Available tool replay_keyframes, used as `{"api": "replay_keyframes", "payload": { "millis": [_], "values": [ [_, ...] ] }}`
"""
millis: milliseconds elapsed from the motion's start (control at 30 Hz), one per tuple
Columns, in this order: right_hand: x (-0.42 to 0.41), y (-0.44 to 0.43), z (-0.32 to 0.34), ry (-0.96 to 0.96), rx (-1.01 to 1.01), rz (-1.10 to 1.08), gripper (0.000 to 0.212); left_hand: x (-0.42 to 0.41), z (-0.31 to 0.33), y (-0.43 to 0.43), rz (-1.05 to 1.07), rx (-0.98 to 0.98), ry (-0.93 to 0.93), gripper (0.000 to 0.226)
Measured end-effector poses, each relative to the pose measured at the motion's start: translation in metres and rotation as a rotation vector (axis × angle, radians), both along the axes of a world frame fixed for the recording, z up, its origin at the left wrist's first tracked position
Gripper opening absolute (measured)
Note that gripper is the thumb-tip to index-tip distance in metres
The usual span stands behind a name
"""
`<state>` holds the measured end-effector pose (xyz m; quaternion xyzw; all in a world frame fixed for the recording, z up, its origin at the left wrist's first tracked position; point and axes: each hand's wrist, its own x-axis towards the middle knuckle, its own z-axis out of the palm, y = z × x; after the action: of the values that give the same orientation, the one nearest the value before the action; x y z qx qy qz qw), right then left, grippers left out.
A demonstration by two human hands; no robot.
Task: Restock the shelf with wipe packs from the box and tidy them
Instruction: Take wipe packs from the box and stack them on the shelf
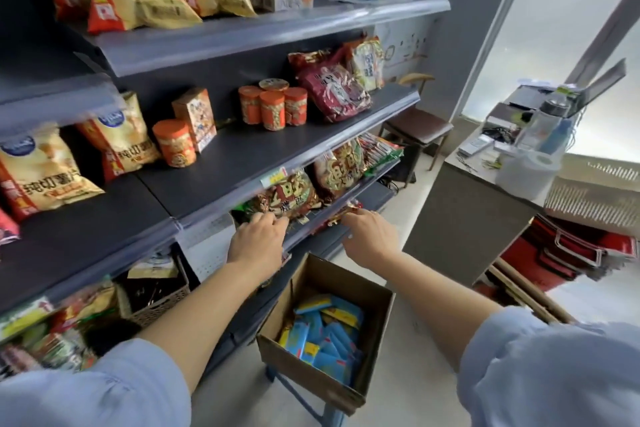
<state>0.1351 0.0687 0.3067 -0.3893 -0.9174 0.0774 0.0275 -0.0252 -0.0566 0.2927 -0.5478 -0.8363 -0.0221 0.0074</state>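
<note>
- Fingers of your left hand curl onto a snack bag on the shelf.
- Your right hand pinches a red packet.
- Wipe packs lie in the box.

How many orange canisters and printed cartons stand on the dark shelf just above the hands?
Orange canisters: 5 (four clustered, one apart)
Printed carton: 1
Total: 6
</note>
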Motion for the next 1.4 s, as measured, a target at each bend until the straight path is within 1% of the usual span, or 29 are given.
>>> {"api": "replay_keyframes", "payload": {
  "millis": [167, 267, 500, 767, 900, 1000, 1100, 1267, 1333, 1400],
  "values": [
    [0.012, 0.01, -0.05, -0.039, -0.107, -0.041, 0.03, 0.01, -0.05, 0.024, -0.063, -0.099, -0.066, 0.038],
    [0.016, 0.014, -0.08, -0.088, -0.171, -0.071, 0.032, 0.012, -0.078, 0.038, -0.104, -0.167, -0.119, 0.041],
    [0.022, 0.022, -0.145, -0.179, -0.281, -0.145, 0.027, 0.01, -0.142, 0.061, -0.192, -0.32, -0.187, 0.037],
    [0.023, 0.022, -0.224, -0.285, -0.404, -0.136, 0.026, 0.007, -0.221, 0.066, -0.203, -0.528, -0.234, 0.034],
    [0.024, 0.018, -0.272, -0.344, -0.465, -0.121, 0.022, 0.009, -0.269, 0.068, -0.2, -0.647, -0.227, 0.037],
    [0.027, 0.013, -0.31, -0.434, -0.557, -0.104, 0.022, 0.009, -0.307, 0.07, -0.198, -0.709, -0.228, 0.039],
    [0.03, 0.008, -0.344, -0.499, -0.646, -0.098, 0.029, 0.01, -0.34, 0.075, -0.187, -0.748, -0.241, 0.039],
    [0.03, 0.003, -0.378, -0.565, -0.645, -0.073, 0.026, 0.009, -0.379, 0.081, -0.15, -0.778, -0.312, 0.044],
    [0.029, 0.003, -0.383, -0.589, -0.631, -0.057, 0.022, 0.008, -0.389, 0.08, -0.155, -0.802, -0.318, 0.05],
    [0.027, 0.004, -0.385, -0.613, -0.638, -0.048, 0.021, 0.008, -0.397, 0.079, -0.176, -0.824, -0.33, 0.062]
  ]
}}
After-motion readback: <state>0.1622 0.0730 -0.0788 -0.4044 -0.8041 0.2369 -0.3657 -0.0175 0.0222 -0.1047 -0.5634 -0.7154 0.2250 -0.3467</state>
